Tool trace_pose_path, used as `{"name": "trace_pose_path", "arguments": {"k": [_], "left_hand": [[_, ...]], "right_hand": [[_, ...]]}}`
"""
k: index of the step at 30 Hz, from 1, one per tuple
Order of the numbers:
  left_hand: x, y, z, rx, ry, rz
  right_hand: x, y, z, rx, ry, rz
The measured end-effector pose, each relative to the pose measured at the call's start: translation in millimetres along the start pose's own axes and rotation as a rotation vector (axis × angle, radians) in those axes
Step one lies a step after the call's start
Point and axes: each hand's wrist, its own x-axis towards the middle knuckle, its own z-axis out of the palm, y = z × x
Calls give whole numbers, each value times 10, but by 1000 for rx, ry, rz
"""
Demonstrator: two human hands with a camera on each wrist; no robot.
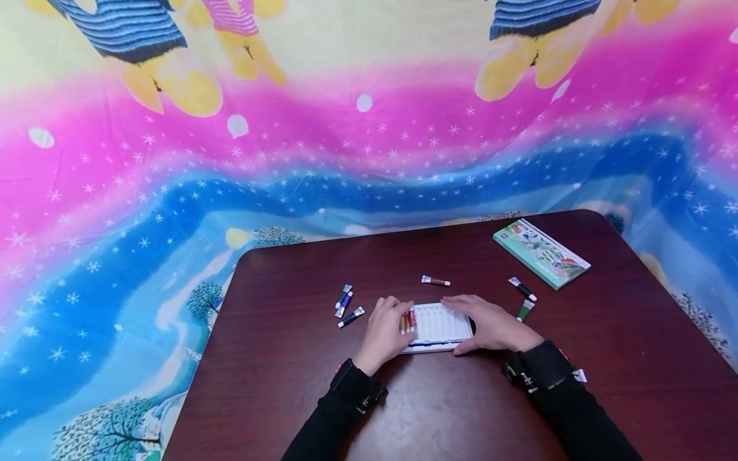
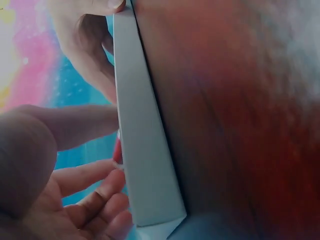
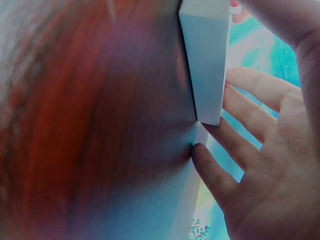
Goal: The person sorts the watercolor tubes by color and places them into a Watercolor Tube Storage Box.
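A white plastic tray (image 1: pixel 441 323) with narrow slots lies in a shallow box on the table, and several red and orange-brown paint tubes (image 1: pixel 407 322) sit at its left end. My left hand (image 1: pixel 382 331) reaches over that end, thumb and fingers around a red paint tube (image 2: pixel 118 151). At the opposite end, my right hand (image 1: pixel 490 325) holds the tray, its thumb at the near edge and its fingers at the far side. Several right fingers (image 3: pixel 250 107) look spread and fairly straight against the box end. The left palm partly hides the tubes.
Left of the tray lie a dark tube (image 1: pixel 351 317), a blue tube (image 1: pixel 344 304) and a dark green tube (image 1: pixel 343 294). A brown tube (image 1: pixel 435 281) lies behind it. Rightward are a black tube (image 1: pixel 522 289), a green tube (image 1: pixel 525 310) and a green illustrated box (image 1: pixel 542 253).
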Motion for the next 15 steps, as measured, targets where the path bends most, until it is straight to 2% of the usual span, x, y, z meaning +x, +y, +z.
{"name": "trace_pose_path", "arguments": {"k": [8, 15], "left_hand": [[10, 13, -25, 71, -88, -10], [8, 81, -58, 265, -119, 22]], "right_hand": [[2, 3, 9, 1, -4, 7], [8, 13, 16, 7, 0, 4]]}}
